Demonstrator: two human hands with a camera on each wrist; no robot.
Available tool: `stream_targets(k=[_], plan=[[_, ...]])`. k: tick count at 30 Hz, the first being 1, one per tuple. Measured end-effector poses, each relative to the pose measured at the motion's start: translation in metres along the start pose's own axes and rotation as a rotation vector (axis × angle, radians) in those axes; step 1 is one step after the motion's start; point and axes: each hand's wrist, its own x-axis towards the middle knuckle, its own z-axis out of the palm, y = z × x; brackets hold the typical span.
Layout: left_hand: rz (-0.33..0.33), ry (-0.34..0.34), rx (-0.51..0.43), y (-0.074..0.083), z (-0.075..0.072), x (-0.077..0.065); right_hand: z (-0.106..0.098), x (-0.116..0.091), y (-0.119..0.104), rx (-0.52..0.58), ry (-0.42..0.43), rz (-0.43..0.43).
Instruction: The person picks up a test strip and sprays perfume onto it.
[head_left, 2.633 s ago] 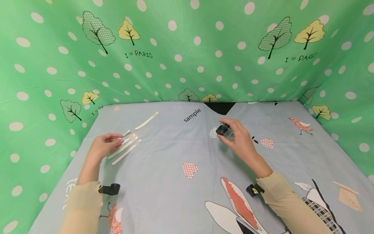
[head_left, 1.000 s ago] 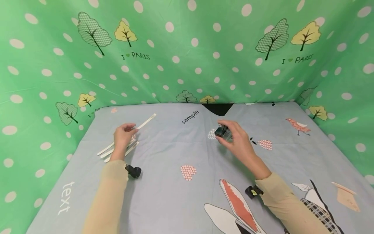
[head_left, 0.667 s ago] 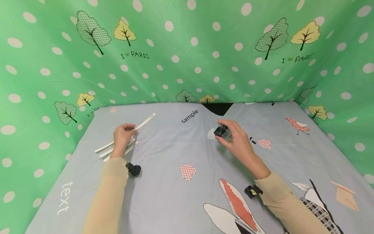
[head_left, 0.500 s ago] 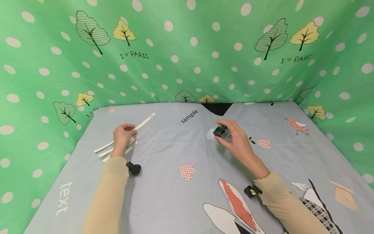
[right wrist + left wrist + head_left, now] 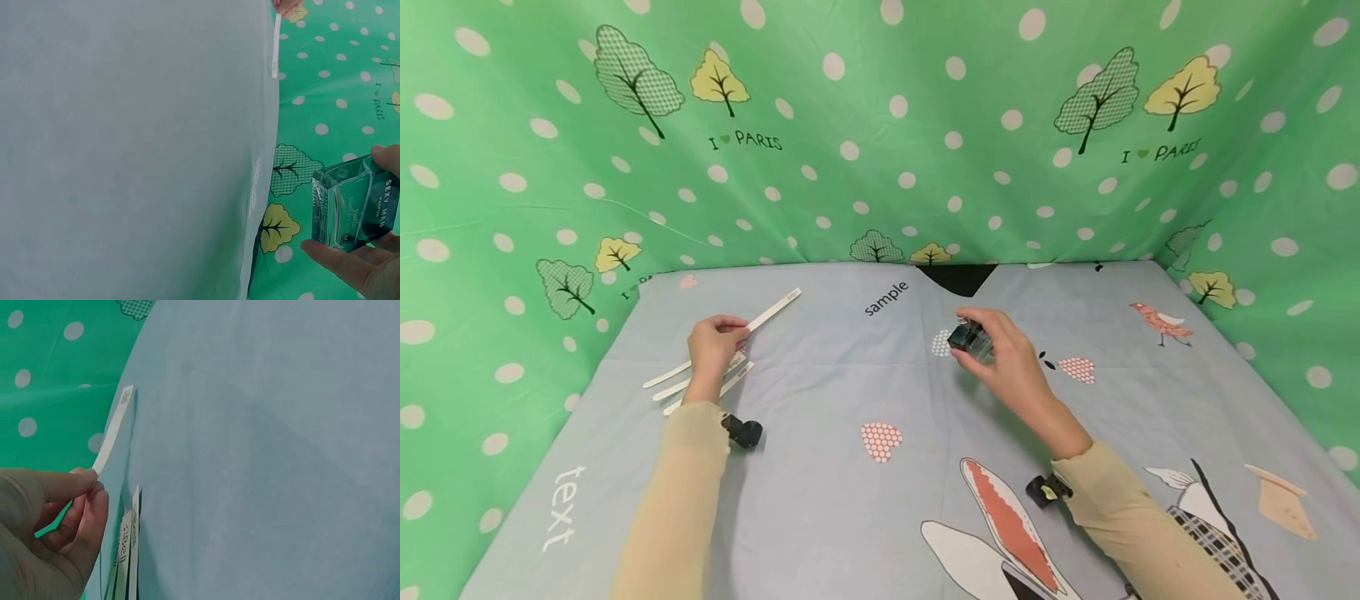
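My left hand (image 5: 713, 350) pinches a white perfume test strip (image 5: 775, 310) by its near end, between thumb and fingertips. In the left wrist view the strip (image 5: 114, 428) points up and away, with small print at its far tip. Under and beside that hand, several more test strips (image 5: 668, 377) lie fanned on the cloth, partly covered by it. My right hand (image 5: 1018, 375) grips a dark green glass perfume bottle (image 5: 976, 337) between thumb and fingers. In the right wrist view the bottle (image 5: 353, 203) is tilted, its lettering reading "SEXY MAN".
A grey-blue printed cloth (image 5: 820, 500) covers the table. Green dotted curtain (image 5: 850, 108) hangs behind and at both sides. Each wrist carries a small black camera (image 5: 745, 432).
My left hand has shifted right and away from the fanned strips and taken hold of the separate far strip. Lately that strip tilted slightly. The right hand keeps its grip on the bottle.
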Motion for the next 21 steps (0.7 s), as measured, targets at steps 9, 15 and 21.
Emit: stream_targets(k=[9, 15, 21], plan=[[0.036, -0.013, -0.005, 0.007, -0.001, -0.005, 0.000, 0.000, 0.000, 0.003, 0.002, 0.003], [0.065, -0.033, -0.011, 0.010, 0.000, -0.010, -0.001, 0.001, -0.001, 0.004, -0.004, 0.012], [0.074, -0.094, -0.030, 0.014, 0.001, -0.016, -0.002, 0.001, -0.001, 0.002, -0.003, 0.007]])
